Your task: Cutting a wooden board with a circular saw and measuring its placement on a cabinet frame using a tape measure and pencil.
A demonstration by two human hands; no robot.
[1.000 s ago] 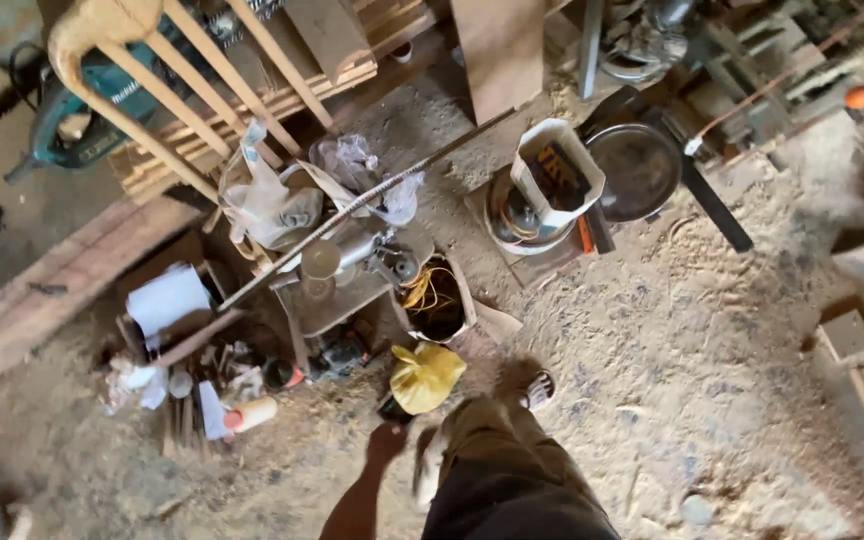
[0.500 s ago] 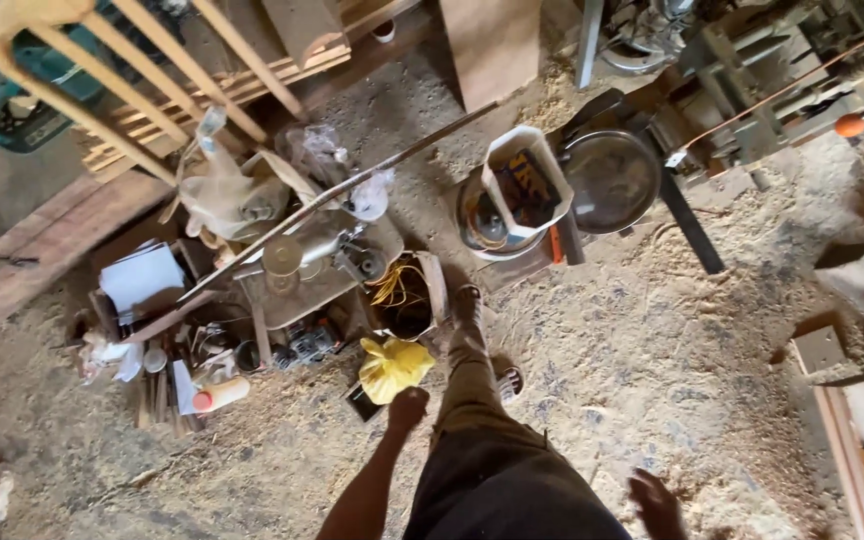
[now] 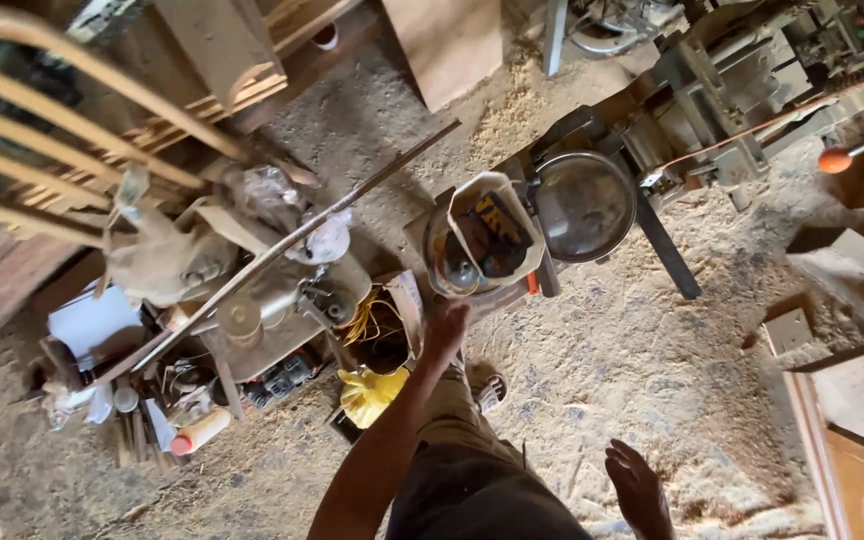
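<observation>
Sawdust covers the dirt floor [image 3: 652, 370] of a cluttered workshop, seen from above. At mid-frame the person's left hand [image 3: 446, 330] reaches forward and down, the forearm running up from the lower centre of the frame. Its fingers look loosely curled and point toward the upper edge of the frame, but from behind I cannot tell whether they grasp anything — the hand sits right at the near rim of a worn white bucket [image 3: 492, 235], touching it or just short of it. That bucket stands just above the centre of the frame, its mouth tilted toward the camera, with dark contents and a bit of orange showing inside; its long axis leans from lower left to upper right. Just beside it on the right is a round metal pan [image 3: 584, 205], mouth up.

The right hand [image 3: 639, 490] hangs low in the lower right of the frame, fingers spread and released, holding nothing, well apart from the bucket.

Left of the reaching arm lies a yellow cloth [image 3: 372, 393], and beyond it a heap of tools and scraps. A long thin rod [image 3: 292, 245] lies across that heap — slanting from lower left up to the right. Curved wooden chair rails [image 3: 62, 110] fill the upper left.
</observation>
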